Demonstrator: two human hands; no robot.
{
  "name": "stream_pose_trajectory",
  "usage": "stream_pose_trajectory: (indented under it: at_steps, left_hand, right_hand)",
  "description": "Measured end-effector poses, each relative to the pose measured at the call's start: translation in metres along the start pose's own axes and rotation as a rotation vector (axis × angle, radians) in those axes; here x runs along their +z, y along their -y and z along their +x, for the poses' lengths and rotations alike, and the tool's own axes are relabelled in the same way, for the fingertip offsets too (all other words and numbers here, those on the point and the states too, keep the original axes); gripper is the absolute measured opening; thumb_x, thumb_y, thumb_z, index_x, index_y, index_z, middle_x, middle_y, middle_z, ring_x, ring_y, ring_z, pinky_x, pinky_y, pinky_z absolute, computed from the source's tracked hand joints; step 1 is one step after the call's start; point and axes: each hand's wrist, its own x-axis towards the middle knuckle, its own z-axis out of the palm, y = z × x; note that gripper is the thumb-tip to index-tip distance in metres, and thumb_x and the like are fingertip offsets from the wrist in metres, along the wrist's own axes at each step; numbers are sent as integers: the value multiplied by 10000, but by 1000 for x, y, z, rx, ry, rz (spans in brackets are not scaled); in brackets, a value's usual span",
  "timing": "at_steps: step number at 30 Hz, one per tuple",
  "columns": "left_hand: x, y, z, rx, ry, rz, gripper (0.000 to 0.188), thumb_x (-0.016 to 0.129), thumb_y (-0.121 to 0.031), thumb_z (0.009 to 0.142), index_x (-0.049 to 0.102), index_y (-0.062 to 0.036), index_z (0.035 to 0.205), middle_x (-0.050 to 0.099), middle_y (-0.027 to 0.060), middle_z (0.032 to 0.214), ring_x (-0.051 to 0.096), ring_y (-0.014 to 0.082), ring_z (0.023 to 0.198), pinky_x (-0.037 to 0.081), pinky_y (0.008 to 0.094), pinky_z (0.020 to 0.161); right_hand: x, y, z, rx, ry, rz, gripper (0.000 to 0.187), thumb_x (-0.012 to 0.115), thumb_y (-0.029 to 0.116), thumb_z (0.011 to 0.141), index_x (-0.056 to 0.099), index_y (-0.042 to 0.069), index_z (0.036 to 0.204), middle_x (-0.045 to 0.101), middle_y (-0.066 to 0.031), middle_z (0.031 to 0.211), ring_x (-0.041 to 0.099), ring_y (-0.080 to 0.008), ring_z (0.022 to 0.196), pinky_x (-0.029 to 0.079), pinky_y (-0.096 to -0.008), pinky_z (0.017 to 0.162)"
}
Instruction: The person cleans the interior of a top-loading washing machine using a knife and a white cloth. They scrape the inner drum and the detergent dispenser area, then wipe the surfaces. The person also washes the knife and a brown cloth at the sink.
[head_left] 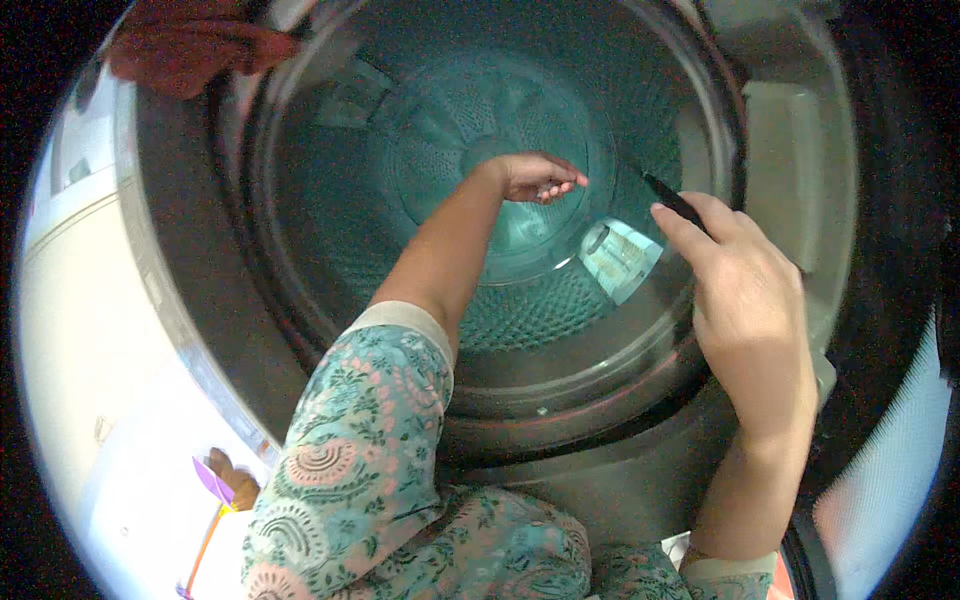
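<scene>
My left hand (541, 178) reaches down into the drum (525, 320) of a top-loading washing machine. Its fingers are curled in, and whether they hold anything is hidden. Over the right side of the opening, my right hand (750, 265) grips a slim black-handled tool (677, 205). The tool's thin tip points down and left into the drum; its kind cannot be made out. Between the two hands, a pale labelled panel (620, 262) shows on the drum's wall. A round ribbed plate (440, 130) forms the drum's bottom.
A dark rim (560, 435) circles the drum opening. Red cloth (195, 50) lies at the machine's far left edge. To the lower left, a purple and orange long-handled thing (213, 490) and a brown object (236, 480) stand near a pale wall or floor.
</scene>
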Motion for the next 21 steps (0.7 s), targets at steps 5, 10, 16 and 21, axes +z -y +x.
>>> stream_pose_trajectory:
  at_steps: [5,10,16,21]
  left_hand:
    - [13,-51,-90,156,-121,-196,228,446,-206,908,553,-35,1014,544,13,753,508,98,618,433,221,513]
    - [75,-76,-165,464,-148,-301,261,419,-136,846,507,-1,1051,567,113,922,570,227,828,488,365,757]
    - [163,-66,-256,756,-154,-421,251,468,-14,814,479,-6,1064,556,129,957,568,226,885,493,358,796]
    - [253,7,-339,1015,-169,-547,271,473,44,792,457,-8,1057,541,123,958,560,220,892,498,351,809]
  right_hand:
    - [-15,1,2,-74,-18,-6,327,511,37,761,614,92,1067,580,-107,1000,586,-278,918,501,-388,770]
    - [3,-14,-12,-55,-92,-79,320,524,26,758,616,110,1053,577,-105,953,588,-274,904,508,-386,758]
    - [9,-9,-3,-76,-67,-65,273,520,30,769,656,130,983,592,-110,977,589,-282,931,490,-403,787]
    - [-6,-8,-6,-50,62,-85,355,498,18,785,639,164,1077,599,-114,1026,570,-278,1016,471,-394,847]
